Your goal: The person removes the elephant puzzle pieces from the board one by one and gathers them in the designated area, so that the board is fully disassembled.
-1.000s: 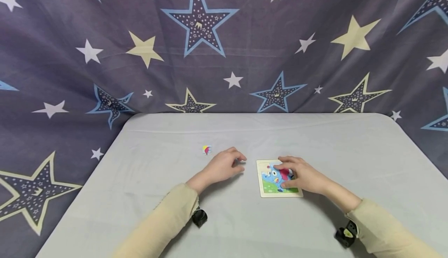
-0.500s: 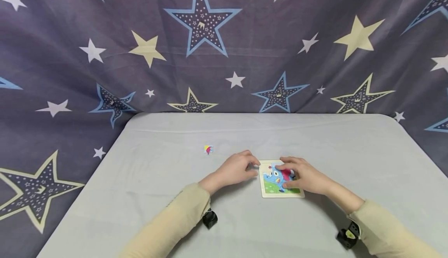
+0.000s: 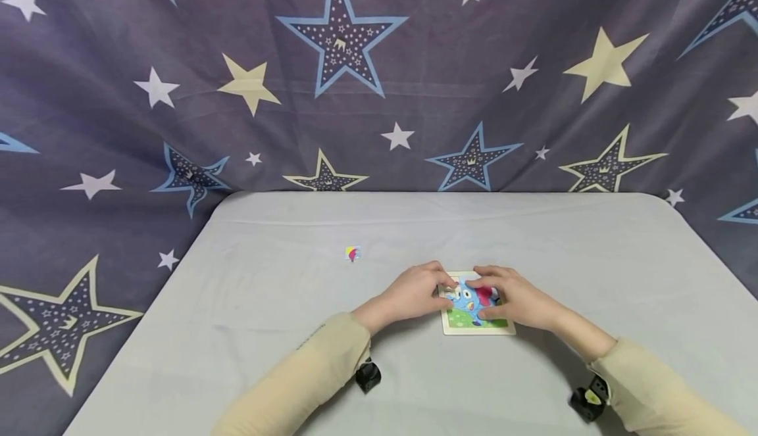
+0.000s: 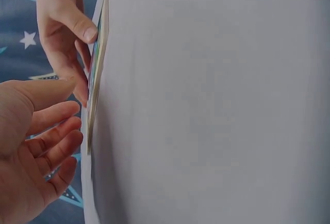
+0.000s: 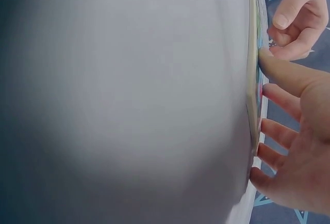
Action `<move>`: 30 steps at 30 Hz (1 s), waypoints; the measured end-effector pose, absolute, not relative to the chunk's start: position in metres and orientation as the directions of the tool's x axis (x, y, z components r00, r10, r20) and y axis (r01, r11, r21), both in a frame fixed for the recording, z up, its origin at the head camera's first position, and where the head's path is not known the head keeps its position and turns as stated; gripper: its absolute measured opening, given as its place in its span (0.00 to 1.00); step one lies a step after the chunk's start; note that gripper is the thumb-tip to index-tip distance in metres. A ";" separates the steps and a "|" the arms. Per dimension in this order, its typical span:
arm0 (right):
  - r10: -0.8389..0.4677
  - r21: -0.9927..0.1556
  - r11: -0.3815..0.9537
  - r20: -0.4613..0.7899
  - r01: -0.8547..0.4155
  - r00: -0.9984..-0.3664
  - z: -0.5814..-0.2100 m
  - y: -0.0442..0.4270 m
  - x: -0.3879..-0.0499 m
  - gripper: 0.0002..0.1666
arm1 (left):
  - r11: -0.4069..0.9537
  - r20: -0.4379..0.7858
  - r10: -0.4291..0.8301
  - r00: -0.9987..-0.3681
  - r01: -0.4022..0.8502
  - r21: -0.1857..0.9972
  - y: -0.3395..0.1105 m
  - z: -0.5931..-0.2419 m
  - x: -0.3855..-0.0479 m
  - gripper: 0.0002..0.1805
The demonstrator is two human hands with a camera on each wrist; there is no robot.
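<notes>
Nearest, two beige cloth sleeves (image 3: 296, 377) reach in from the lower edge of the head view, a small black camera (image 3: 368, 376) hanging at the left wrist and another at the right. Beyond the cuffs, the left hand (image 3: 414, 291) has its thumb and forefinger a little apart, over the left edge of a thin, square, pale wooden puzzle board (image 3: 480, 331); no object shows between them, and whether they touch the board I cannot tell. The right hand (image 3: 524, 299) spreads over the board's right side, thumb and fingertips against the face, curled round nothing.

The board lies flat, right of the table's middle, printed with a blue cartoon elephant (image 3: 464, 296) above green grass. To work well here, I would let the right fingertips press lightly and evenly so the board cannot slide, and bring the left fingertips straight down rather than sideways, sparing the seams.

Farther off and to the left, a small yellow, pink and blue tile (image 3: 352, 253) lies loose on the pale grey tablecloth (image 3: 237, 278). Behind everything hangs a dark purple-grey curtain (image 3: 201, 114) patterned with stars.
</notes>
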State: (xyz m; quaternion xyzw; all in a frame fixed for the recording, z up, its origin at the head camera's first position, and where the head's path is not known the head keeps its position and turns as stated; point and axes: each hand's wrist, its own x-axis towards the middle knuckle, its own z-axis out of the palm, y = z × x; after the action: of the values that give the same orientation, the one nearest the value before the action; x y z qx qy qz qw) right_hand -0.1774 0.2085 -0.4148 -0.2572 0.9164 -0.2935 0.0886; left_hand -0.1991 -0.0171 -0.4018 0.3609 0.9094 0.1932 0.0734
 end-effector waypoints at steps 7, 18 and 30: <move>-0.524 -0.586 0.694 -0.015 -0.417 -0.852 -0.415 0.209 -0.177 0.30 | 0.665 0.004 0.693 -0.721 0.641 0.384 -0.012 -0.407 -0.201 0.18; -0.526 -0.586 0.693 -0.014 -0.419 -0.850 -0.414 0.208 -0.177 0.30 | 0.669 -0.025 0.701 -0.713 0.644 0.372 -0.010 -0.411 -0.202 0.20; -0.525 -0.586 0.693 -0.009 -0.421 -0.851 -0.415 0.208 -0.177 0.30 | 0.669 -0.038 0.692 -0.721 0.620 0.410 -0.008 -0.410 -0.201 0.18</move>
State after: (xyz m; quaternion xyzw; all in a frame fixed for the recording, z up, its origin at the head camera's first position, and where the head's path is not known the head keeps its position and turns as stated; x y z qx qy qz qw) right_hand -0.1766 0.2081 -0.4151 -0.2581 0.9157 -0.2950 0.0883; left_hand -0.2013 -0.0083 -0.4099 0.3613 0.9084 0.1876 0.0957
